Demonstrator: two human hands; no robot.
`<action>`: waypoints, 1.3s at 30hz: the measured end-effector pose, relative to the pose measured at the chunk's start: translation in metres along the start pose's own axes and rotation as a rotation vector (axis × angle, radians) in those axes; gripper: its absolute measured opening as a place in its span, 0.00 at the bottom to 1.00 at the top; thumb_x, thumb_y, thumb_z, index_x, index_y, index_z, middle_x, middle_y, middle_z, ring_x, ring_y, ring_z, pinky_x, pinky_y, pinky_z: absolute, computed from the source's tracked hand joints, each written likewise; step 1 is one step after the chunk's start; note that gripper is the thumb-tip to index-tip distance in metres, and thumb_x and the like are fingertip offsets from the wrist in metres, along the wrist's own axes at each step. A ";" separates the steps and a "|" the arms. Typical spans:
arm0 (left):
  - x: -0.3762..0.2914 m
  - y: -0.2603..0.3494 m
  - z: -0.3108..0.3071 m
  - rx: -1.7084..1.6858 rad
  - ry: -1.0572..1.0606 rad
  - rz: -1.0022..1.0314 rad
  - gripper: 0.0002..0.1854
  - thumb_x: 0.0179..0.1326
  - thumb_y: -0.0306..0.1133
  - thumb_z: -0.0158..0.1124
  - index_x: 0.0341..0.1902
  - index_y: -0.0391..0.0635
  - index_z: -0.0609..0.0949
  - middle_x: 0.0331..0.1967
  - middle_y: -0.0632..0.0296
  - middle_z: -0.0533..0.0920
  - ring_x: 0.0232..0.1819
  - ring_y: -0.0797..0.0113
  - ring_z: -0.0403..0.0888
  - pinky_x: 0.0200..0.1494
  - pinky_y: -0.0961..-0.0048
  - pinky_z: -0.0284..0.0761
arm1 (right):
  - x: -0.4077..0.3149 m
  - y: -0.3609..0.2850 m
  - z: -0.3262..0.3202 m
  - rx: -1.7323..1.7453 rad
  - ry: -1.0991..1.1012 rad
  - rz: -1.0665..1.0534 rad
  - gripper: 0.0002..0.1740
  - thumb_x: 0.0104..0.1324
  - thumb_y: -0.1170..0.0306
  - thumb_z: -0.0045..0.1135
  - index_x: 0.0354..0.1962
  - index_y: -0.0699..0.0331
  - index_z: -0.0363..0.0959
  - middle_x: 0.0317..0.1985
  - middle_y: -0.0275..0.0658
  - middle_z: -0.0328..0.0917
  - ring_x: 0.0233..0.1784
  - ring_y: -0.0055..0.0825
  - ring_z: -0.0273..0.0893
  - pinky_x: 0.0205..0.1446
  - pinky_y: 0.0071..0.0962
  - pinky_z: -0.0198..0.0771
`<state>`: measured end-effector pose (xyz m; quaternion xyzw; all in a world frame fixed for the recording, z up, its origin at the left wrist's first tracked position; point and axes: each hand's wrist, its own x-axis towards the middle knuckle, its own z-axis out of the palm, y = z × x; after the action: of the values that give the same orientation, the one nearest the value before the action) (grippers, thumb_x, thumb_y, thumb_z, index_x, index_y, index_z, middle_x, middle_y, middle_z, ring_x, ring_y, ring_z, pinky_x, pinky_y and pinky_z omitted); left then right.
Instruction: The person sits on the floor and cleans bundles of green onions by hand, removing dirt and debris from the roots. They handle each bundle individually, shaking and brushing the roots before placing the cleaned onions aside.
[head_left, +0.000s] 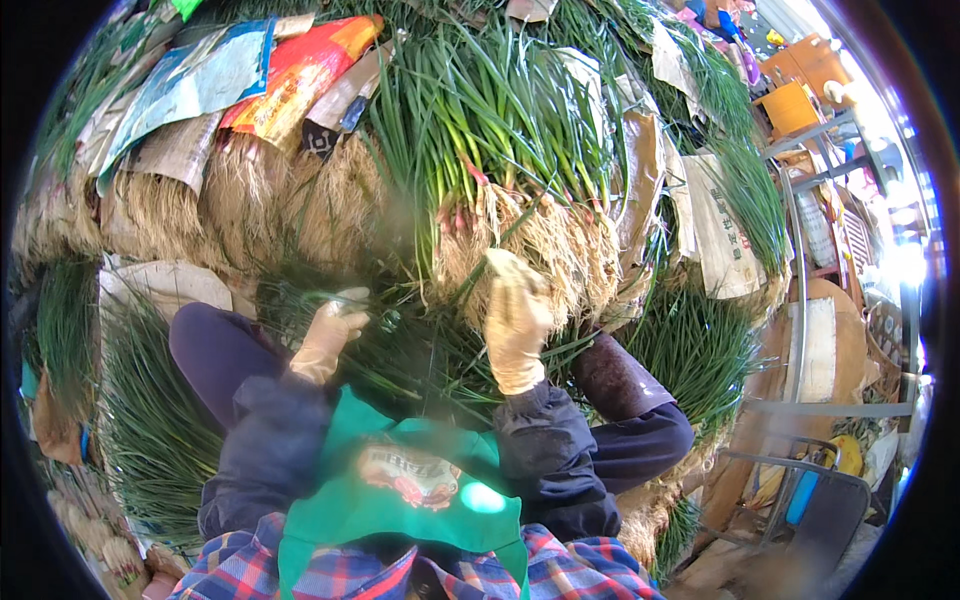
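Note:
Before me stands a thick bundle of scallions (495, 120), with green leaves, reddish bulbs and pale, tangled roots (570, 255). My right hand (517, 322), in a pale glove, is blurred in front of those roots. Whether its fingers grip any of them cannot be made out. My left hand (334, 330), gloved too, is above my bent left knee with its fingers partly curled. Dark green leaves lie close to its fingertips, and a hold on them is not clear. Loose scallion leaves (427, 367) cover the space between my hands and my lap.
More root bundles (247, 202) line the left under a blue-and-white sack (202, 82) and a red-orange sack (307, 75). Scallion leaves (690, 352) spread beside my right knee. Far right are a metal frame (799, 300), a folding chair (829, 510) and an orange box (787, 109).

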<state>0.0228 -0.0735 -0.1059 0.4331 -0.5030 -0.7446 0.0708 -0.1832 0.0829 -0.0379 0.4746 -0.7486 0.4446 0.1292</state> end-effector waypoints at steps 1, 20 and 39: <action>-0.002 -0.006 -0.001 0.037 0.066 0.030 0.29 0.55 0.27 0.60 0.63 0.44 0.69 0.51 0.64 0.76 0.43 0.74 0.73 0.45 0.77 0.68 | 0.006 -0.004 0.011 0.081 -0.079 -0.050 0.23 0.59 0.80 0.52 0.54 0.63 0.69 0.51 0.39 0.75 0.55 0.34 0.70 0.59 0.34 0.62; 0.091 0.107 0.091 -0.302 -0.155 0.251 0.19 0.66 0.35 0.55 0.58 0.43 0.67 0.48 0.57 0.79 0.49 0.63 0.77 0.53 0.64 0.72 | 0.051 -0.008 0.046 -0.291 -0.083 0.034 0.20 0.59 0.72 0.56 0.51 0.57 0.72 0.39 0.42 0.78 0.44 0.43 0.72 0.48 0.38 0.67; -0.014 0.033 0.059 -0.448 0.270 0.149 0.20 0.62 0.25 0.49 0.59 0.47 0.69 0.15 0.73 0.65 0.12 0.82 0.59 0.13 0.84 0.53 | 0.067 0.037 0.047 -0.695 -0.294 0.347 0.17 0.52 0.62 0.62 0.36 0.61 0.71 0.37 0.43 0.74 0.42 0.40 0.73 0.45 0.37 0.68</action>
<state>-0.0212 -0.0410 -0.0642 0.4639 -0.3421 -0.7655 0.2860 -0.2378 0.0118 -0.0441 0.3279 -0.9335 0.1081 0.0965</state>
